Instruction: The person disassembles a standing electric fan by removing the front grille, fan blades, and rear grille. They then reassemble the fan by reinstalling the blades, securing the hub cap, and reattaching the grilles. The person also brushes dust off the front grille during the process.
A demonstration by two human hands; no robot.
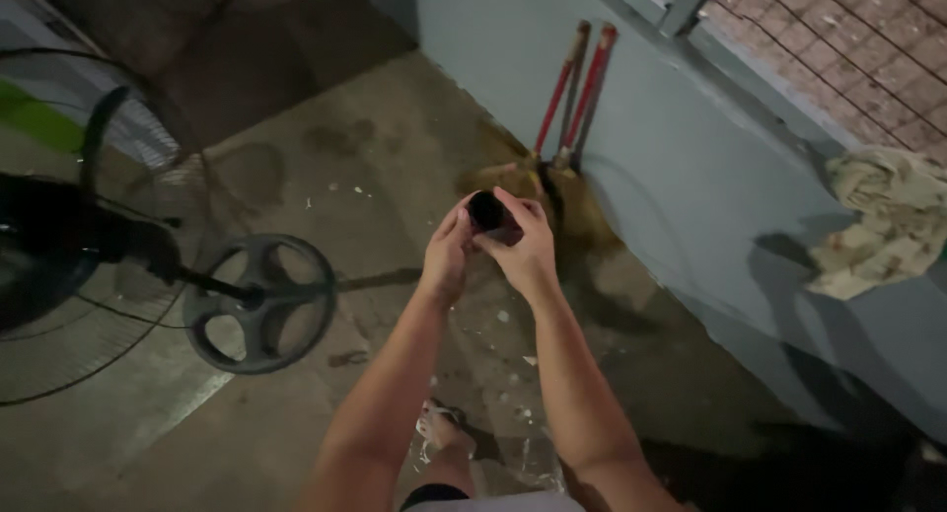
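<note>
Both my hands are raised in front of me and meet around a small dark object (486, 212), rounded and black, too dim to name. My left hand (447, 254) cups it from the left side. My right hand (523, 244) wraps it from the right, with fingers over its top. Below my arms, one of my feet in a sandal (440, 428) stands on the concrete floor.
A standing fan with a dark wire cage (59, 238) and round wheel-shaped base (260, 302) stands at left. Two brooms with red handles (577, 93) lean against the grey-blue wall (691, 177). A crumpled cloth (883, 221) hangs on the wall at right.
</note>
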